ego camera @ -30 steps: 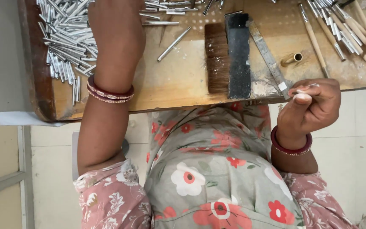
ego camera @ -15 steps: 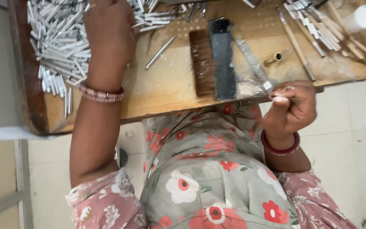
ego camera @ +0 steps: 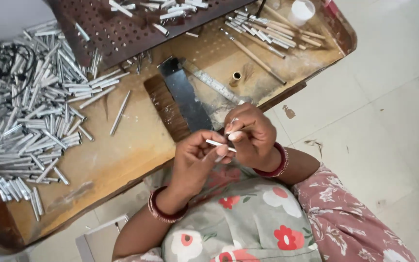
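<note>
Tube pile (ego camera: 30, 126) lies on bench (ego camera: 122, 160) left part; brush (ego camera: 168, 106) mid-bench, ruler (ego camera: 214, 85) just right of it, sticks (ego camera: 267, 29) far right, perforated tray (ego camera: 122, 24) behind. Hands (ego camera: 224, 145) meet over bench's near edge.

Small workshop, wooden workbench (ego camera: 122, 160), heaped metal tubes (ego camera: 30, 126), brush (ego camera: 168, 106)

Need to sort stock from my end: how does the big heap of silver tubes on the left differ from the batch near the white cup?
The heap of silver tubes is far larger and lies jumbled, tubes crossing every way. The batch near the white cup, at the table's far right, is small and lies roughly side by side. Long wooden sticks lie among the batch; a black cable rests on the heap. Both are shiny metal tubes on the wooden table.
</note>
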